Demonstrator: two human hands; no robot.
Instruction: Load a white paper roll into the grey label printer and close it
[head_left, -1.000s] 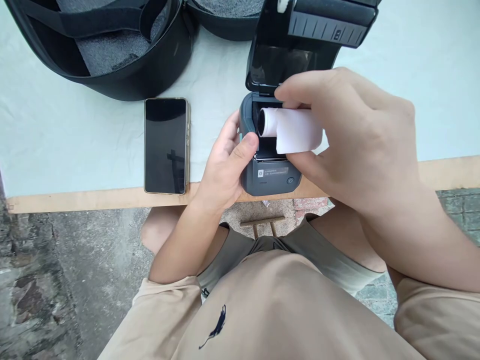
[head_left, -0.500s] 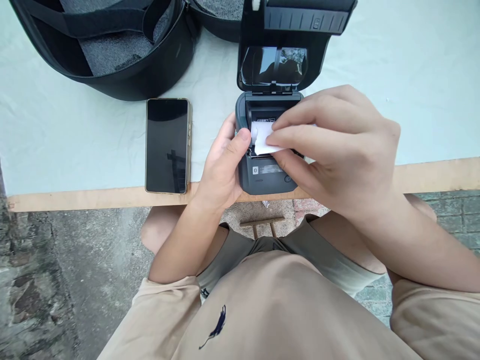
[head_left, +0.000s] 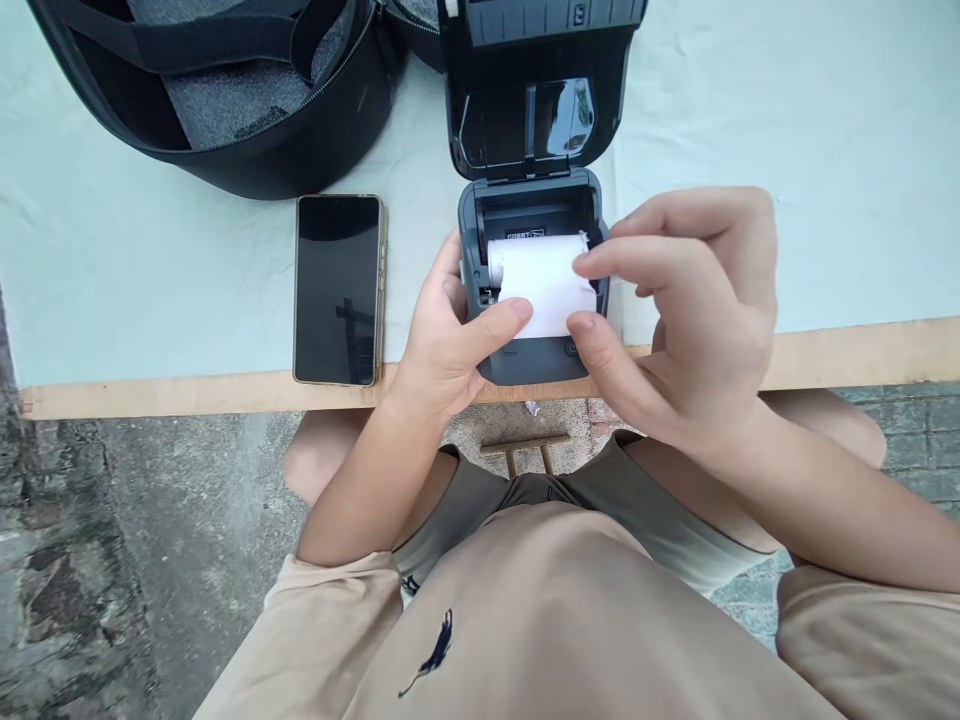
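1. Printer: in front of me at the table's near edge, front side towards my body. Can't tell if it's bearing on the table or on my left hand.
2. Lid: hinged up and back, clear window in its lower part, ribbed grey strip near the top.
3. Paper roll: white, lying crosswise in the open bay. Loose end comes off towards me and covers part of the front panel. Printed label visible behind the roll.
4. My left hand: gripping the printer by its left side. Thumb lies on the lower left of the loose paper, other fingers wrap the side and are mostly hidden.
5. My right hand: at the paper's right edge. Thumb and index spread with a gap between, not pinching. Thumb tip by the lower right corner, index tip over the upper right; can't tell if the index touches. Other fingers bent.
6. Phone: dark screen up, left of my left hand, well apart from the printer.
7. Black case: unzipped, grey lining, beyond the phone.
8. Table: pale cloth on top, bare wood along the near edge.
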